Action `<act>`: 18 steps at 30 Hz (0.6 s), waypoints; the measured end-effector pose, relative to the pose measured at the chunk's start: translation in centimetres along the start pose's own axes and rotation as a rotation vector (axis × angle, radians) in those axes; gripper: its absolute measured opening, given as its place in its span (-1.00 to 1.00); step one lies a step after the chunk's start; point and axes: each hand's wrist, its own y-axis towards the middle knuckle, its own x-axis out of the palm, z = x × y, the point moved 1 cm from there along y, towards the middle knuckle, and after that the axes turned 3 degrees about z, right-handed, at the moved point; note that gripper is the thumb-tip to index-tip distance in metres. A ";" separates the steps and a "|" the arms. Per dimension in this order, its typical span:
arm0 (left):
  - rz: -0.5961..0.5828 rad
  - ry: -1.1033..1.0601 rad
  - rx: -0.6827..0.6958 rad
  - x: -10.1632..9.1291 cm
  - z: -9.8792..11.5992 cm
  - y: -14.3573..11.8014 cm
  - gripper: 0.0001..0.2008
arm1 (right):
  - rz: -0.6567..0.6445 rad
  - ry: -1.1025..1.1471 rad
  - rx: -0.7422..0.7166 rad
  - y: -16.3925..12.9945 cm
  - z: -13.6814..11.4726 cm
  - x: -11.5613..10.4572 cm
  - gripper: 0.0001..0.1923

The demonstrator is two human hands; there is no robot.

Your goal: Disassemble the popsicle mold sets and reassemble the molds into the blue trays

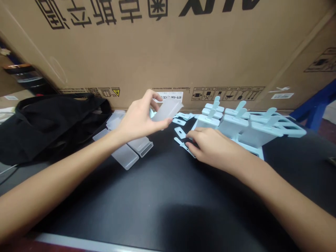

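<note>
- Aloft, a clear case [167, 109] is pinched by the left hand [140, 115];
- beside a blue lid [177, 130], the right hand's [211, 145] grip cannot be told;
- the table's [126, 199] near edge is set well apart.

– What sort of place is to be recognised here?
– A storeroom or workshop corner is suggested, though which of the two cannot be told: the black table [147, 196] is backed by a huge cardboard carton [170, 49], marked with printed handling symbols [228, 93]
– Is anything else noted?
– A blue frame [315, 103] is seen at the right, bare of any homely furnishing
</note>
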 end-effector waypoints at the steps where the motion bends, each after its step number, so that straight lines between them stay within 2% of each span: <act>1: 0.057 -0.073 0.047 0.2 1.0 -0.8 -0.42 | 0.004 -0.001 0.015 0.0 0.2 0.1 -0.76; 3: 0.080 -0.193 0.140 1.2 2.8 -2.8 -0.42 | -0.028 0.031 0.045 0.1 0.2 0.1 -0.77; 6: -0.043 -0.276 0.246 3.3 4.6 -6.1 -0.45 | -0.135 0.048 0.056 0.0 -0.3 -0.1 -0.80; 9: -0.148 -0.289 0.299 4.9 5.1 -8.2 -0.40 | -0.124 0.000 0.062 0.2 -0.6 0.1 -0.80; 12: -0.192 -0.338 0.330 5.4 4.9 -8.7 -0.58 | -0.050 -0.059 0.062 0.5 -0.6 0.8 -0.70; 15: -0.239 -0.384 0.335 5.4 4.7 -8.5 -0.79 | -0.056 -0.130 0.041 0.6 -0.5 1.3 -0.68; 18: -0.273 -0.455 0.314 5.5 4.5 -8.0 -0.76 | -0.072 -0.144 0.060 0.6 -0.5 0.9 -0.70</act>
